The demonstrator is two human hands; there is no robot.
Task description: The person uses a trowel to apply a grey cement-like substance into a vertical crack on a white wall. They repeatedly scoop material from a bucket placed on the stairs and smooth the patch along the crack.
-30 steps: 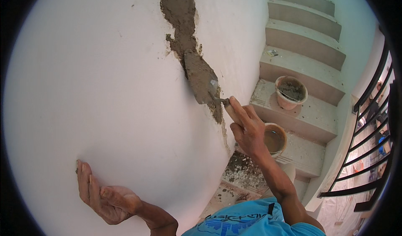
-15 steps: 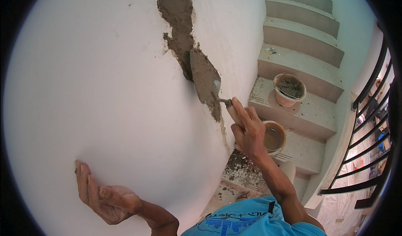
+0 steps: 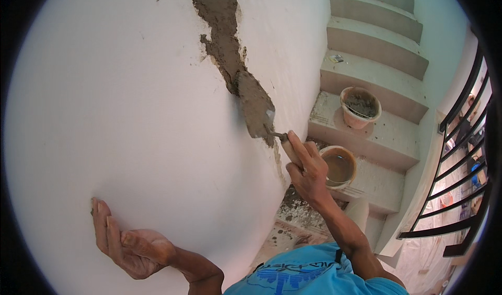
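Note:
My right hand (image 3: 310, 170) is closed around the wooden handle of a pointing trowel (image 3: 255, 106). The trowel's blade, coated in grey-brown mortar, lies against the white wall (image 3: 130, 106) over the lower end of a rough strip of wet mortar (image 3: 218, 23). That strip runs up the wall to the top of the view. Over at the lower left, my left hand (image 3: 133, 245) is held by the wall with nothing in it, its fingers stretched and slightly curved. A dark smudge shows near its fingertips; whether the fingers touch the wall I cannot tell.
A bucket of mortar (image 3: 361, 108) stands on a stair step, and a bucket of murky water (image 3: 339, 167) sits on the step below. Crumbled debris (image 3: 300, 207) covers the floor along the wall. Stairs (image 3: 374, 36) climb at the back right, beside a black metal railing (image 3: 452, 190).
The trowel and my right hand have slid a little down the mortar strip, baring more of it above the blade. My left hand has hardly moved.

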